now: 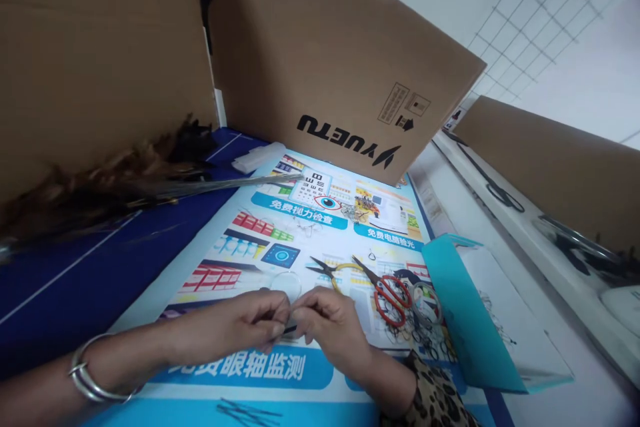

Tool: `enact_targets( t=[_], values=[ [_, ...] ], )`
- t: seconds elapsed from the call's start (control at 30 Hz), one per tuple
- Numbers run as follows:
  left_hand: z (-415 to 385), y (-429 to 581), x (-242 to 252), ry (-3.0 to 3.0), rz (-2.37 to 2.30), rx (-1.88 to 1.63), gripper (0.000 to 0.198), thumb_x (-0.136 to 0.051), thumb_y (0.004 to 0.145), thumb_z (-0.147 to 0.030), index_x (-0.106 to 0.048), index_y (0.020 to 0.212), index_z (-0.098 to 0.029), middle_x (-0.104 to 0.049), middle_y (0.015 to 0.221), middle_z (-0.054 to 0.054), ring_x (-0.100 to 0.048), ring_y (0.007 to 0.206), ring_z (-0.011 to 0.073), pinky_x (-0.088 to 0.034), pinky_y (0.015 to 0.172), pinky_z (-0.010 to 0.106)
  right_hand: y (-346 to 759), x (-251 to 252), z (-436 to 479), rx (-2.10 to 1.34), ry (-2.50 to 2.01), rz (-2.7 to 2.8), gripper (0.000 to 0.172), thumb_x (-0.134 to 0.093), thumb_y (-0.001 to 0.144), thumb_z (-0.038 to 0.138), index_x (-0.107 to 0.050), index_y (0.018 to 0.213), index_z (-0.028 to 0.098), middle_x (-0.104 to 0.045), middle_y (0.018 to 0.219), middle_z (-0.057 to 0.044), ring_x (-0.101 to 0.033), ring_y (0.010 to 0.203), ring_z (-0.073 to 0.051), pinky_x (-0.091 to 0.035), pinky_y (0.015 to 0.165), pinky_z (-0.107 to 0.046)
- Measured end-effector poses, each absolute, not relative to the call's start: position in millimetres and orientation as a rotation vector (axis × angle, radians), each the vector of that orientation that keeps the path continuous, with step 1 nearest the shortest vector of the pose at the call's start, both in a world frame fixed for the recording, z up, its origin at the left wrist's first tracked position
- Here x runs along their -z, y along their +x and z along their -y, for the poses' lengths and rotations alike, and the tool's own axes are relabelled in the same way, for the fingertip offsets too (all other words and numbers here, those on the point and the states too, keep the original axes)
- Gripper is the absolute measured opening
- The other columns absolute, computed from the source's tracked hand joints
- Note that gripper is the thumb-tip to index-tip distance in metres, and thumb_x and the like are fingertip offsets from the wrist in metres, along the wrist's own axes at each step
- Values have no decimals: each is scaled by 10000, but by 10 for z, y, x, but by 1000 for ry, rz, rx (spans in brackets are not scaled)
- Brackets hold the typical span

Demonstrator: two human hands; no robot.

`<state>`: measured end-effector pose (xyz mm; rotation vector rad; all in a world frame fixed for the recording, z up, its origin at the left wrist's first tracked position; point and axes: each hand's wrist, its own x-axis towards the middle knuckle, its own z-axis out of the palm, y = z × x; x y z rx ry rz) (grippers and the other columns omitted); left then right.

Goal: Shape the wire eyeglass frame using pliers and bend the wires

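My left hand [240, 325] and my right hand [333, 327] meet low in the middle of the head view, over a printed optician's poster [280, 240]. Both pinch a small thin dark piece [289, 329] between their fingertips; I cannot tell what it is. A thin wire ring with a clear lens [286, 281] lies just behind the fingers. My left wrist wears silver bangles [87, 373]. My right sleeve [435, 400] has a leopard pattern.
Red-handled scissors [389, 293] and small yellow-handled pliers [327, 269] lie right of my hands, beside a tangle of wire frames [420, 330]. A teal folder [465, 307] stands at the right. Cardboard walls [320, 53] close off the back. A feather duster [100, 187] lies left. Thin dark rods [247, 411] lie near the front edge.
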<state>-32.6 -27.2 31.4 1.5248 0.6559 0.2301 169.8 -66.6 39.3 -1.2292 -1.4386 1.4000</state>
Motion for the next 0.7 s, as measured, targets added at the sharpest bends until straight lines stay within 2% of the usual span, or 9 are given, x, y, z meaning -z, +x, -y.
enact_targets(
  t=[0.13,0.2,0.3,0.37,0.5,0.7],
  values=[
    [216,-357,-282,1556,-705,-306,226,-500,924,-407,-523,826,-205,-517,744,-18,-472,700,151,-378,631,253,1828,-732,686,-1061,-1249,1765,173,-619,860,311,-681,739,203,-681,750,-16,-622,695,-145,-495,660,-247],
    [184,-395,-245,1640,-780,-339,196,-513,911,-369,-545,807,-206,-527,727,-22,-483,685,151,-380,619,250,1908,-871,698,-919,-1249,1910,174,-587,892,274,-687,765,210,-698,766,-21,-646,743,-158,-496,711,-257],
    [201,-438,-160,1922,-829,-349,146,-508,894,-250,-627,819,-211,-629,810,4,-569,768,178,-417,696,271,1975,-874,713,-831,-1313,2154,183,-541,942,259,-700,859,225,-719,850,-29,-659,820,-163,-482,765,-255],
    [259,-435,-112,2114,-847,-330,165,-519,891,-230,-679,852,-224,-676,873,29,-612,825,207,-430,737,294,1982,-754,713,-808,-1377,2314,216,-508,971,276,-695,882,217,-725,893,-43,-656,863,-173,-470,802,-261],
    [379,-350,-95,2363,-946,-246,175,-552,893,-249,-713,959,-235,-705,930,71,-651,869,258,-473,776,338,1974,-535,667,-833,-1453,2411,184,-526,964,245,-688,887,204,-723,880,-33,-651,844,-161,-453,779,-233],
    [468,-221,-148,2595,-945,-40,339,-451,829,7,-706,952,-180,-731,965,110,-675,909,288,-506,826,396,1961,-589,605,-985,-1461,2137,160,-569,907,206,-689,800,201,-707,791,9,-642,743,-126,-445,685,-196]
  ],
)
